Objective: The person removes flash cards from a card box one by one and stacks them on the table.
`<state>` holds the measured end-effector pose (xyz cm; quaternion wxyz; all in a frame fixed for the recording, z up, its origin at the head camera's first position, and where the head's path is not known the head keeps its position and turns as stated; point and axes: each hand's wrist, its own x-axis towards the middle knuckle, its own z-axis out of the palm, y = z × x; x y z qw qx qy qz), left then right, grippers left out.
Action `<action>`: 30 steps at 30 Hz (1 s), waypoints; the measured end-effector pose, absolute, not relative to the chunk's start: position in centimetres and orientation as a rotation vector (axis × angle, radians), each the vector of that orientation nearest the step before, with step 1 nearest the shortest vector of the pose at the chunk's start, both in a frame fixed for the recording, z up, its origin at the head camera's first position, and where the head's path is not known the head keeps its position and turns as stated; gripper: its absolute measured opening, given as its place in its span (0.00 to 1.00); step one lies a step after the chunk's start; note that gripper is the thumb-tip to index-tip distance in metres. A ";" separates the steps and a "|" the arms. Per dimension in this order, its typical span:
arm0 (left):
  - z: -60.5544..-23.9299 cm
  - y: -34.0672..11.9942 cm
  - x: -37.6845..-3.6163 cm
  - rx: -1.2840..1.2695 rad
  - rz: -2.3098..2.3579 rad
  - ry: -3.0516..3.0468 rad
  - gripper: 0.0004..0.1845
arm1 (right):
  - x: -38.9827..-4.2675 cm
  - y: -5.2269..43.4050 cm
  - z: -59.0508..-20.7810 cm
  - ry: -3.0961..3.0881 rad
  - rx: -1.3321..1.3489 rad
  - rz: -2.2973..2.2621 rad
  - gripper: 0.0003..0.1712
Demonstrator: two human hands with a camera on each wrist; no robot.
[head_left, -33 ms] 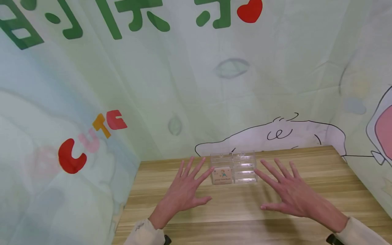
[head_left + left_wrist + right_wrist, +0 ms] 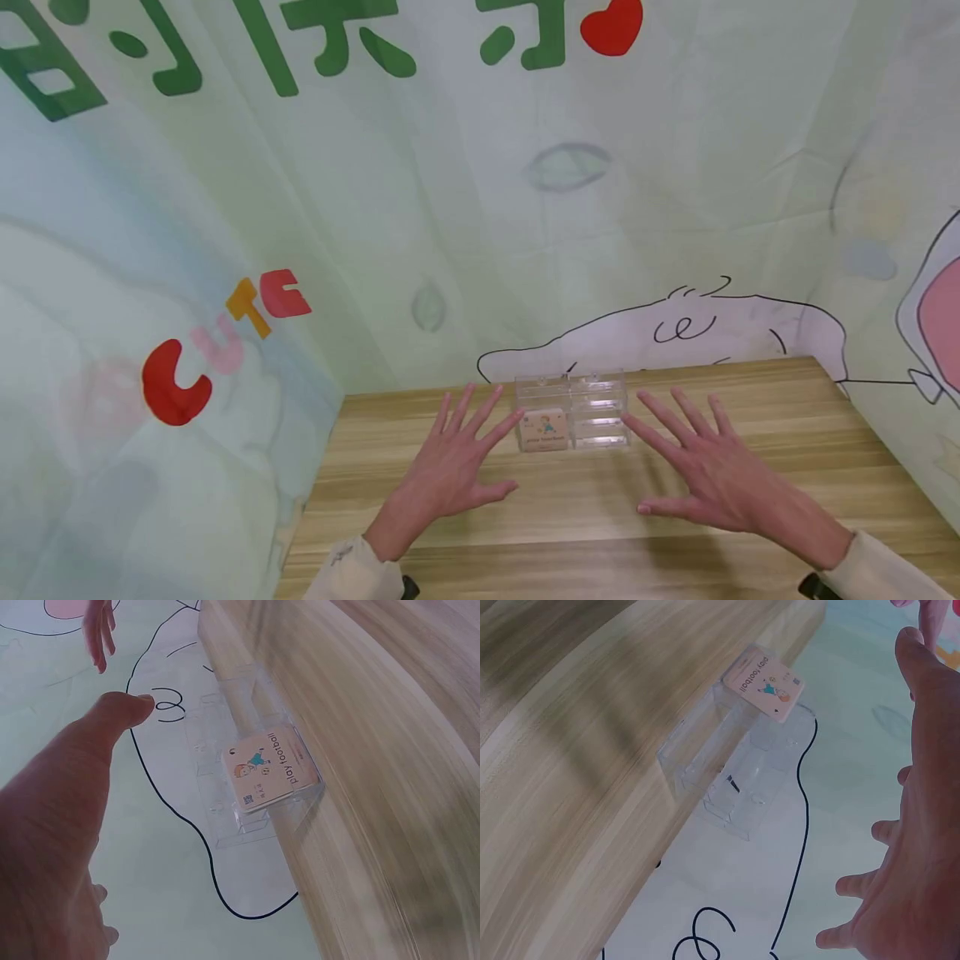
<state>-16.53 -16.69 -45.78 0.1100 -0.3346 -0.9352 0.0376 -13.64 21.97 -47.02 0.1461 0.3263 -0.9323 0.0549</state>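
Note:
Both hands are held out over the table, palms down, fingers straight and spread. My left hand (image 2: pixel 448 471) is on the left of a clear plastic rack (image 2: pixel 598 408), its index fingertip overlapping the rack's edge in the head view. On the rack's other side is my right hand (image 2: pixel 716 475), its index fingertip close to the right edge. Neither hand holds anything. The rack has two columns of stepped slots. Pinkish cards (image 2: pixel 271 766) stand in the lower left slot, the front one printed "play football" with a small cartoon figure. The right column (image 2: pixel 697 742) shows bare slots.
A wood-grain table (image 2: pixel 577 517) carries the rack near its back edge. Behind it hangs a pale green printed cloth (image 2: pixel 480 208) with green characters, a red heart (image 2: pixel 612 27) and a line-drawn white figure (image 2: pixel 750 325). More cloth with coloured letters (image 2: pixel 177 382) hangs at the left.

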 end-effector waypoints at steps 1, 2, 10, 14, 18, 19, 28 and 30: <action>-45.8 -16.7 -16.5 -0.983 0.115 -2.753 0.51 | -13.6 22.0 -47.0 -2.684 0.939 0.157 0.60; -45.8 -16.7 -16.5 -0.983 0.115 -2.753 0.51 | -13.6 22.0 -47.1 -2.683 0.939 0.155 0.60; -45.9 -16.9 -16.9 -0.977 0.144 -2.741 0.51 | -14.0 22.0 -47.2 -2.667 0.947 0.166 0.62; -45.6 -17.0 -17.2 -0.957 0.144 -2.737 0.52 | -14.5 22.1 -47.0 -2.648 0.941 0.160 0.63; -45.3 -17.2 -17.5 -0.932 0.142 -2.761 0.54 | -15.1 22.1 -46.7 -2.651 0.930 0.146 0.63; -45.2 -17.2 -17.6 -0.927 0.136 -2.767 0.54 | -15.2 22.2 -46.6 -2.655 0.927 0.150 0.63; -45.7 -17.4 -18.1 -0.887 -0.053 -2.756 0.55 | -15.8 22.1 -46.7 -2.699 0.883 0.232 0.62; -46.2 -17.4 -18.3 -0.879 -0.135 -2.755 0.56 | -15.9 22.1 -46.9 -2.705 0.871 0.268 0.62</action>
